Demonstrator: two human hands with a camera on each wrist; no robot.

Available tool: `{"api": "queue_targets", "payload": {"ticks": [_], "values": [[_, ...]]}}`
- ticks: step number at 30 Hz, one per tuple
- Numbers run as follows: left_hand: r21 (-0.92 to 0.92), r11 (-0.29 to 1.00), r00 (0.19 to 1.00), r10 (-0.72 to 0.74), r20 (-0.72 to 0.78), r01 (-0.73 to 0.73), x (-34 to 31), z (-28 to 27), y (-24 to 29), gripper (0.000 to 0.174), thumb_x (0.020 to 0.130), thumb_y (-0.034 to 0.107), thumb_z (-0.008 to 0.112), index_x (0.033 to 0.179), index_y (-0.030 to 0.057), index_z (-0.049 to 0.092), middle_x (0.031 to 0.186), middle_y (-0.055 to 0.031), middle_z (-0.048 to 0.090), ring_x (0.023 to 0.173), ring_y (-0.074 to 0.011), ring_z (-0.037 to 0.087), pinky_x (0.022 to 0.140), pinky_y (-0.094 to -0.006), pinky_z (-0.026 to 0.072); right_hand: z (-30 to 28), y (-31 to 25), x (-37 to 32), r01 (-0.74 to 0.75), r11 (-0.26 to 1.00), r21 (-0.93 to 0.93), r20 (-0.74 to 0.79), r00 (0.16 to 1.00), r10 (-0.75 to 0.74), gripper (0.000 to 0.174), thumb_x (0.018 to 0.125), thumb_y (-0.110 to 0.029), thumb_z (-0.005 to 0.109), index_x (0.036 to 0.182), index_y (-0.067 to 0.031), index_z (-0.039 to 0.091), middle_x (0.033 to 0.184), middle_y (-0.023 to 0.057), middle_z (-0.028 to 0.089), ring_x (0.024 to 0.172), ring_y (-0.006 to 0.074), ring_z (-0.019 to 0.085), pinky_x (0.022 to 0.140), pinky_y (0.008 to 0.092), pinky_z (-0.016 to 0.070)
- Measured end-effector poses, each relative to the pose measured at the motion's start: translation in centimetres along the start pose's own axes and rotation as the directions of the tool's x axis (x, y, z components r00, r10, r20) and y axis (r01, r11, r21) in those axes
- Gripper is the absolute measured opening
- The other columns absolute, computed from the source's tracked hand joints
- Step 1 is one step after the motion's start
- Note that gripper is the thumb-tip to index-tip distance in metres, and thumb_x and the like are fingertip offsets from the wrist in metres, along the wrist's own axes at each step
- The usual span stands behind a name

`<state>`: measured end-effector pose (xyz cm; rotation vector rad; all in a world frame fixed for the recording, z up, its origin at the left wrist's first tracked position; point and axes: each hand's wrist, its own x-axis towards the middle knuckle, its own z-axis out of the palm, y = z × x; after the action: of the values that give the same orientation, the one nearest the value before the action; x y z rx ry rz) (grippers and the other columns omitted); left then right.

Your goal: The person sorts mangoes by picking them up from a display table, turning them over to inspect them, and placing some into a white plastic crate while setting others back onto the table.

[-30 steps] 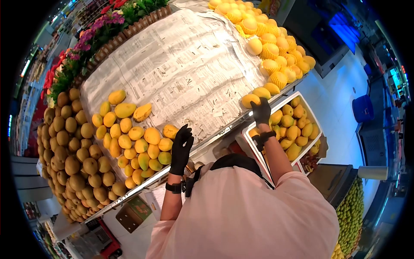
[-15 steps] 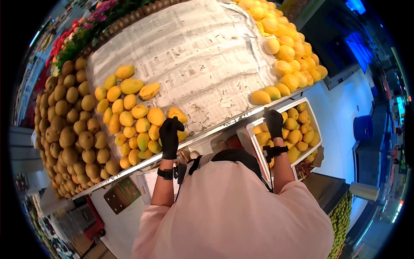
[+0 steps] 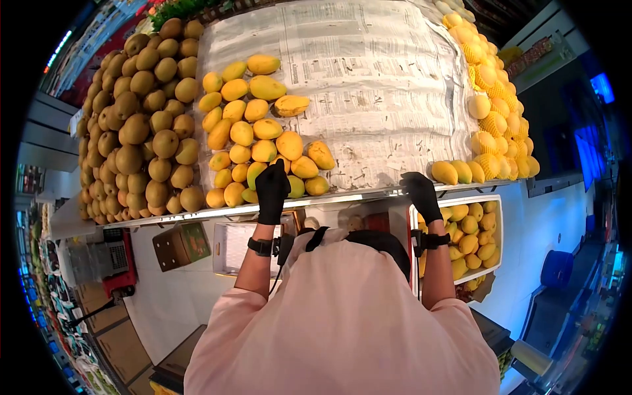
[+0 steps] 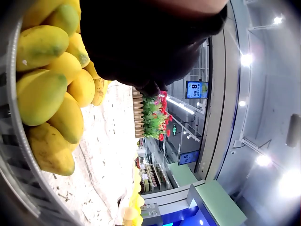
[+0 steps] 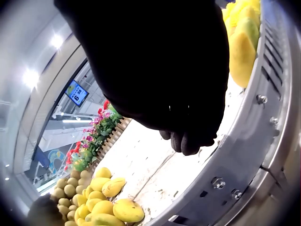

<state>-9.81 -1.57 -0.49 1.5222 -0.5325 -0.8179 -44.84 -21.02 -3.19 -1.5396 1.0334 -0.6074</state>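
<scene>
My left hand point(image 3: 272, 192), in a black glove, hangs over the front of a group of yellow mangoes point(image 3: 267, 128), fingers loosely bent. The left wrist view shows it above the mangoes point(image 4: 42, 96), with nothing seen in its grasp. By the metal front rail point(image 3: 342, 195) is my gloved right hand point(image 3: 421, 196), fingers pointing left and holding nothing. Just right of it, a short row of mangoes point(image 3: 444, 172) lies along the display edge. Below the rail, a white foam box point(image 3: 498, 227) holds more mangoes point(image 3: 469, 244).
Newspaper point(image 3: 375, 85) covers the sloping display. Brown kiwifruit point(image 3: 136, 128) are piled at the left, and yellow fruit in foam nets point(image 3: 494, 123) stands at the right. Under the rail are a cardboard box point(image 3: 181, 246) and a white tray point(image 3: 242, 249). A blue bin point(image 3: 557, 268) stands on the floor.
My right hand has let go of the front mango in the right-hand row and drawn back left along the rail. My left hand has moved left over the mangoes. The head view has turned.
</scene>
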Motion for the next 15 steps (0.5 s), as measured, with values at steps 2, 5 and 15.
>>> {"api": "queue_targets", "payload": {"ticks": [2,5,15], "values": [[0.054,0.993,0.993,0.109,-0.053,-0.106,-0.6,0.0,0.1,0.014,0.092,0.005,0.053,0.081,0.0035,0.061,0.066,0.0011,0.050,0.056,-0.0081,0.046,0.050,-0.0243,0.0362,1.5,-1.2,0.6,0.022,0.999,-0.025,0.074,0.997,-0.020,0.017,0.088,-0.003,0.057,0.102,-0.0019,0.066,0.079,0.0063,0.068,0.068,0.0106,0.061,0.063,0.0264,0.0495],[0.083,0.988,0.987,0.137,-0.083,-0.130,-1.5,-0.4,0.9,0.023,0.096,0.013,0.050,0.077,0.0036,0.059,0.066,0.0008,0.054,0.056,-0.0068,0.048,0.050,-0.0224,0.0364,3.1,-1.1,2.3,0.101,0.990,-0.095,0.170,0.982,-0.084,0.010,0.087,-0.010,0.062,0.094,-0.0029,0.065,0.078,0.0047,0.068,0.069,0.0107,0.061,0.064,0.0264,0.0497],[0.028,0.981,0.976,0.196,-0.096,-0.194,-2.6,-2.9,1.7,0.027,0.095,0.014,0.047,0.077,-0.0004,0.061,0.075,-0.0055,0.063,0.070,-0.0135,0.059,0.082,-0.0292,0.0473,12.3,-2.0,6.6,0.236,0.938,-0.255,0.250,0.953,-0.172,0.030,0.078,-0.012,0.071,0.106,-0.0058,0.061,0.091,0.0090,0.064,0.079,0.0181,0.062,0.073,0.0297,0.0512]]}}
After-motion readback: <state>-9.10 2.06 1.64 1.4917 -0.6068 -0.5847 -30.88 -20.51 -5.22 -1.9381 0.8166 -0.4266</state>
